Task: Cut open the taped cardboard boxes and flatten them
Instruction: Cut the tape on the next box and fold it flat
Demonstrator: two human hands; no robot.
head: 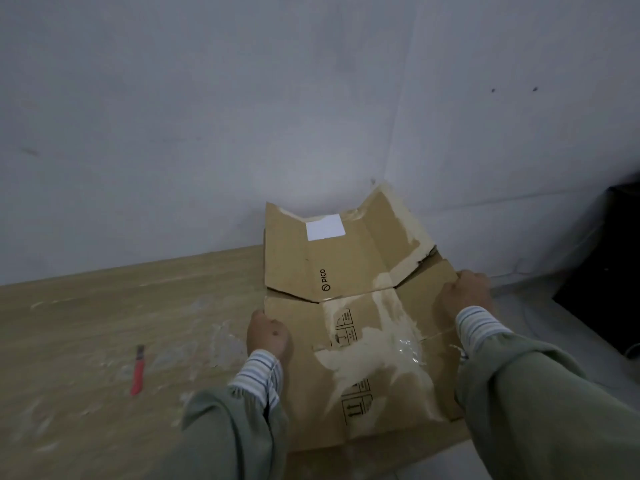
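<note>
A brown cardboard box (349, 306), cut open and nearly flat, lies at the right end of the wooden table (86, 306). Its far flaps bend up against the wall and its surface shows torn pale patches. A white label sits near its far edge. My left hand (266, 336) grips the box's left edge. My right hand (464, 296) grips its right edge. A red utility knife (138, 370) lies on the table well to the left of my left hand.
Clear tape scraps (221, 344) lie scattered over the table between the knife and the box. A grey wall (242, 116) stands just behind the table. A dark object (609, 271) sits on the floor at the right.
</note>
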